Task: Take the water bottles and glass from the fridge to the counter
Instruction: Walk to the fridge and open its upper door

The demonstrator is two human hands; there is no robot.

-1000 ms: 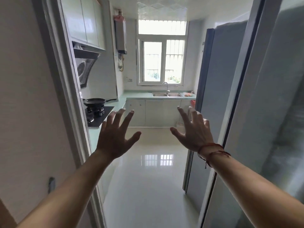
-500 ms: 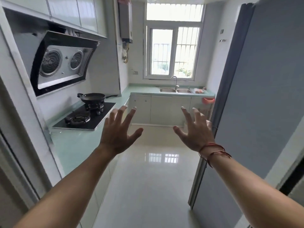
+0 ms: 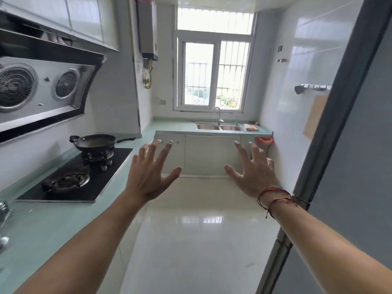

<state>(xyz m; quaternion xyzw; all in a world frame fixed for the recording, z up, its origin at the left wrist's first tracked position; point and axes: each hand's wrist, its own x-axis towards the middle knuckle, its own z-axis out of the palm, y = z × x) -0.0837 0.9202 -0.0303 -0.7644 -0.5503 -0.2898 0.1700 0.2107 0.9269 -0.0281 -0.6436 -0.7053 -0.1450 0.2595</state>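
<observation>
Off right, the fridge (image 3: 360, 149) is standing nearest the right hand (image 3: 255, 179); it and the left hand (image 3: 148, 181) are hovering spread, empty.

Both arms outstretched, left hand (image 3: 148, 177) and right hand (image 3: 255, 177) empty, fingers (image 3: 164, 150) splayed

Black pan (image 3: 95, 142) on gas hob (image 3: 96, 186), range hood (image 3: 42, 90) above; double sink (image 3: 218, 127) under barred window (image 3: 214, 75)
</observation>
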